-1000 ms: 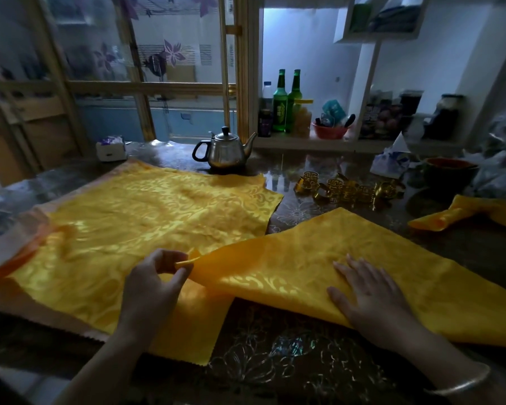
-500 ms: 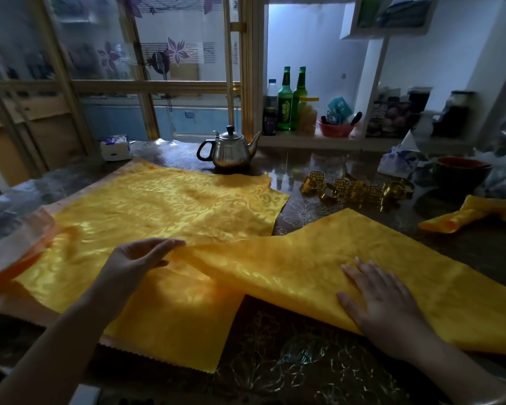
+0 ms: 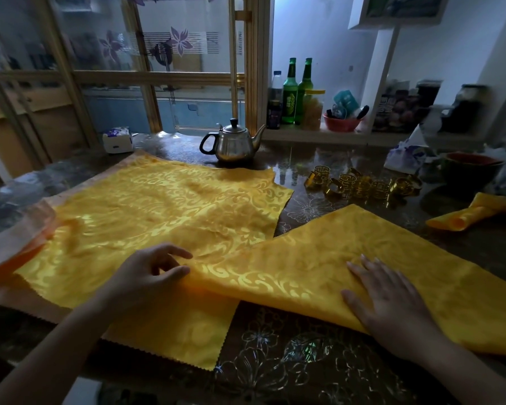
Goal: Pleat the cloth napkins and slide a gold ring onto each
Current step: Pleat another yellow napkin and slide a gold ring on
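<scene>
Starting at the left, a spread napkin lies flat on the surface; leave it alone for now. Just beside its near part, the left hand sits at the left tip of the working napkin, which is folded over and runs slantwise to the right, its left end lapping onto the spread napkin. The fingers are loosely curled and the thumb touches the cloth's edge, but whether it actually pinches the tip I cannot tell.

For a clean first pleat, that hand should take the tip firmly between thumb and forefinger and fold back a narrow, even strip. It should lift only the working napkin, so the one beneath is not dragged along. The satin looks slippery, so each crease probably needs pressing before the next.

Further right, the gold rings lie clustered, well apart from both hands. The right hand lies flat with fingers spread, pressing the napkin's near edge down; it should anchor there and yield pleat by pleat. At the far right rests a rolled napkin.
</scene>
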`<act>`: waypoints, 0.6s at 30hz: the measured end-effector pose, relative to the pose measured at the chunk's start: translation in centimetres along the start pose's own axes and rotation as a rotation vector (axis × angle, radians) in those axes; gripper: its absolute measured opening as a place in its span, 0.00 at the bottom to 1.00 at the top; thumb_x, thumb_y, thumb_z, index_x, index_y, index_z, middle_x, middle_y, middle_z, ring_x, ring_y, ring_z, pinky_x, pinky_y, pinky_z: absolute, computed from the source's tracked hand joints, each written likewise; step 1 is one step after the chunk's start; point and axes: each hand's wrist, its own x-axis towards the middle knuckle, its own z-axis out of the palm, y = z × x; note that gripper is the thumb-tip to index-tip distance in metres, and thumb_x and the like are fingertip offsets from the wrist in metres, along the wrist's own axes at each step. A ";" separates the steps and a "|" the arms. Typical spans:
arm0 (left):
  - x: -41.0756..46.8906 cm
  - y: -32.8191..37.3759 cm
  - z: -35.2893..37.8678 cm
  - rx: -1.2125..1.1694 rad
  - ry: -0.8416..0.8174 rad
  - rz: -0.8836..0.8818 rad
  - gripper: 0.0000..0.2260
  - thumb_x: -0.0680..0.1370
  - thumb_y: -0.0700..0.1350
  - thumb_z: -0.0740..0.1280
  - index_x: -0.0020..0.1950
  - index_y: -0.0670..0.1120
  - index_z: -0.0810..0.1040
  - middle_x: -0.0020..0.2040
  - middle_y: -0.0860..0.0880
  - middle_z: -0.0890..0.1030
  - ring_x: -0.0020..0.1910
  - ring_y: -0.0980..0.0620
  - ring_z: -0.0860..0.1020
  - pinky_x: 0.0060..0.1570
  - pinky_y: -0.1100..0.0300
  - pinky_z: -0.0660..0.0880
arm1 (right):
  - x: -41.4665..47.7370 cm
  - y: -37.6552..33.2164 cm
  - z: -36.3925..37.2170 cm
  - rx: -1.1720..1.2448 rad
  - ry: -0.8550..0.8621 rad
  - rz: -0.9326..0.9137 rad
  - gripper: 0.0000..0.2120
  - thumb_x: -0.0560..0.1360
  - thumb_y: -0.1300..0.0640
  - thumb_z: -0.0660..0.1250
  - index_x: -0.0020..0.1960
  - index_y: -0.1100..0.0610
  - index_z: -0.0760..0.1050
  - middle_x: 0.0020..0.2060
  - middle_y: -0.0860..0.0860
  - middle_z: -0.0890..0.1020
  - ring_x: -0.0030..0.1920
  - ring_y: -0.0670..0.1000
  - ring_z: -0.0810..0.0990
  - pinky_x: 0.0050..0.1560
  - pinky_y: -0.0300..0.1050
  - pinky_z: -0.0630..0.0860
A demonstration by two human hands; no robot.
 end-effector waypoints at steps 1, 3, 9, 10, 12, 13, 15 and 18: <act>0.4 -0.5 0.2 0.052 0.014 -0.017 0.11 0.72 0.54 0.71 0.54 0.56 0.79 0.40 0.52 0.83 0.38 0.55 0.81 0.37 0.62 0.77 | 0.0 0.0 0.0 0.004 -0.003 -0.001 0.46 0.61 0.28 0.26 0.77 0.40 0.44 0.78 0.43 0.45 0.77 0.44 0.40 0.76 0.47 0.38; 1.0 -0.3 0.7 0.186 0.045 -0.044 0.08 0.75 0.48 0.70 0.52 0.56 0.77 0.40 0.52 0.82 0.36 0.58 0.80 0.38 0.63 0.77 | 0.0 0.0 -0.1 0.020 -0.002 -0.002 0.46 0.62 0.26 0.27 0.77 0.40 0.44 0.78 0.43 0.45 0.77 0.44 0.40 0.77 0.48 0.38; 2.6 5.2 6.3 0.208 0.543 0.231 0.20 0.80 0.58 0.55 0.63 0.48 0.75 0.49 0.50 0.83 0.44 0.52 0.81 0.42 0.58 0.75 | 0.2 0.0 -0.3 0.052 -0.079 -0.002 0.49 0.60 0.22 0.24 0.77 0.40 0.40 0.78 0.44 0.40 0.77 0.45 0.37 0.76 0.49 0.36; 2.7 6.7 8.2 0.208 0.420 0.295 0.22 0.79 0.60 0.53 0.65 0.50 0.75 0.55 0.51 0.82 0.51 0.53 0.80 0.50 0.57 0.75 | 0.3 0.0 -0.4 0.055 -0.099 0.003 0.42 0.67 0.24 0.30 0.77 0.40 0.39 0.78 0.44 0.39 0.77 0.45 0.36 0.76 0.50 0.35; 2.8 8.5 11.6 0.356 0.085 0.359 0.28 0.78 0.64 0.46 0.72 0.55 0.68 0.71 0.55 0.71 0.70 0.57 0.68 0.70 0.56 0.63 | 0.4 -0.3 -0.8 0.052 -0.130 0.018 0.32 0.77 0.32 0.40 0.78 0.41 0.37 0.78 0.45 0.37 0.77 0.46 0.34 0.76 0.51 0.35; 2.9 9.0 12.8 0.444 -0.043 0.363 0.31 0.77 0.67 0.41 0.76 0.57 0.61 0.77 0.56 0.61 0.76 0.58 0.57 0.75 0.55 0.53 | 0.4 -0.3 -0.9 0.045 -0.138 0.023 0.31 0.79 0.34 0.42 0.78 0.42 0.37 0.78 0.46 0.36 0.76 0.47 0.34 0.76 0.51 0.34; 3.3 8.8 13.7 0.574 -0.177 0.310 0.35 0.73 0.68 0.34 0.79 0.58 0.48 0.79 0.56 0.46 0.77 0.60 0.42 0.77 0.53 0.41 | 0.5 -0.4 -0.9 0.038 -0.149 0.028 0.32 0.79 0.34 0.42 0.78 0.43 0.36 0.77 0.47 0.35 0.76 0.48 0.33 0.76 0.52 0.34; 3.5 7.9 13.5 0.660 -0.206 0.264 0.37 0.69 0.69 0.29 0.77 0.60 0.38 0.78 0.56 0.37 0.75 0.60 0.35 0.76 0.53 0.37 | 0.8 -0.6 -0.5 0.040 -0.149 0.032 0.34 0.77 0.32 0.40 0.78 0.44 0.36 0.77 0.47 0.35 0.76 0.49 0.32 0.75 0.53 0.33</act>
